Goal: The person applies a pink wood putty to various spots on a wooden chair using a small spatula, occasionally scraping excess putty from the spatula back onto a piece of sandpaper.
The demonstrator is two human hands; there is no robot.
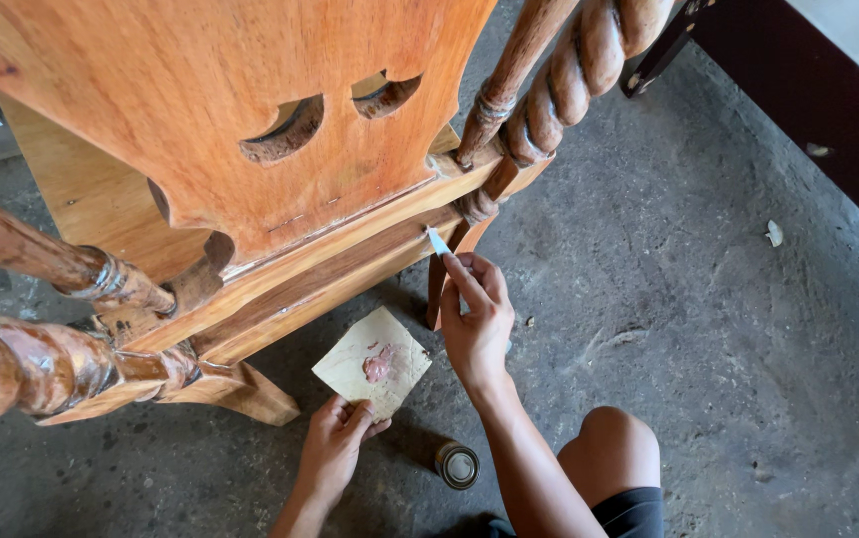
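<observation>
The wooden chair (250, 130) is warm orange-brown with reddish grain streaks, its twisted spindles (569, 70) a darker glossy brown. The square card (371, 361) is pale cream, smeared with a pinkish-red dab of filler (379, 364). The small blade (438, 241) is whitish-blue. The floor (708, 329) is mottled grey concrete. The little tin (457, 464) shows a dull metallic lid with a dark rim.

Glossy varnished wood chair (250, 130), matt paper card (371, 361), rough concrete floor (728, 329)

The right hand (476, 321) presses a small blade (438, 241) to the wooden chair (250, 120) rail (left hand (335, 443) holds a putty-smeared card (371, 363)).
</observation>
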